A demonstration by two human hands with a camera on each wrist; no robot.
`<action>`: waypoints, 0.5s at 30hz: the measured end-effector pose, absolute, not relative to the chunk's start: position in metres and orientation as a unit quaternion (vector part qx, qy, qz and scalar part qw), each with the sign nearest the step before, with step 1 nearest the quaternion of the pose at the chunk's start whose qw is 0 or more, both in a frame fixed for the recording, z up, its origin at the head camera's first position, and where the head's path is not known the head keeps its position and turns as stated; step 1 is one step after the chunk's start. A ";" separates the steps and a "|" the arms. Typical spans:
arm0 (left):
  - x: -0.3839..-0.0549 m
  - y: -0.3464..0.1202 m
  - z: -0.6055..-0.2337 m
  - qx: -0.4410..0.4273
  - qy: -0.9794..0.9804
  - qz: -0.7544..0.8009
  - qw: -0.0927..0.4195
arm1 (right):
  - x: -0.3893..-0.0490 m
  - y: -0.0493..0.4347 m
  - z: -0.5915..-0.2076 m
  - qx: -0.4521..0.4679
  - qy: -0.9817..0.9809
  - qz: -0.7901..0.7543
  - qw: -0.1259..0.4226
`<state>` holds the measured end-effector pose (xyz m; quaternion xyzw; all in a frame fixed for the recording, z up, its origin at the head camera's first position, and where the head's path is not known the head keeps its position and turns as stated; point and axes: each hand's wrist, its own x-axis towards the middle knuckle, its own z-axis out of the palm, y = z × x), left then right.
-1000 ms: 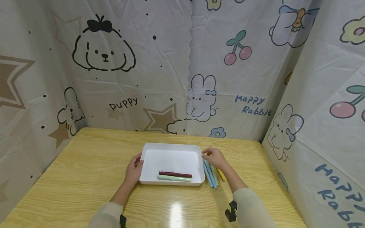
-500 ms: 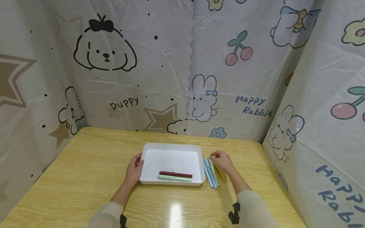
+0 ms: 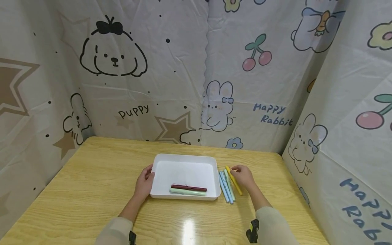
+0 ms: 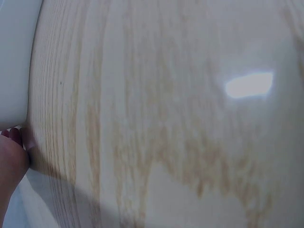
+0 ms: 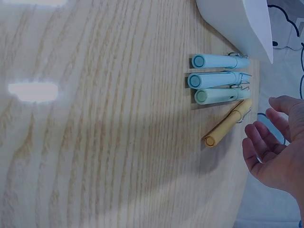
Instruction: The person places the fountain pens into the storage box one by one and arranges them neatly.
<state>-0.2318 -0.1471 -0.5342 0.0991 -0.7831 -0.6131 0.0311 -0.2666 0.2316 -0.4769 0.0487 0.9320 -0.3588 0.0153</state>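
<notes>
Lying slantwise on the wooden table, a yellow pen rests just right of a mint pen and two light blue pens. The right hand is just beside its far end, fingers loosely curved, holding nothing. Left of these, a white tray contains a dark red pen and a pale green pen; the left hand grips its left edge. Cartoon-printed cloth hangs behind.

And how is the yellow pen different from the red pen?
The yellow pen is on the table, but the red pen is in the tray. The yellow pen is bright; the red pen is dark. The yellow pen slants front to back; the red pen lies nearly sideways. Both are long and thin.
</notes>
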 end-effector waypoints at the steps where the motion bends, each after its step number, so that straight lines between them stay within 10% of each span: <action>1: -0.232 -0.147 -0.534 0.099 -0.783 -0.613 0.032 | -0.266 0.233 -0.478 0.051 0.931 -0.361 0.016; 15: -0.234 -0.146 -0.536 0.103 -0.785 -0.609 0.035 | -0.265 0.245 -0.492 0.093 0.908 -0.407 0.024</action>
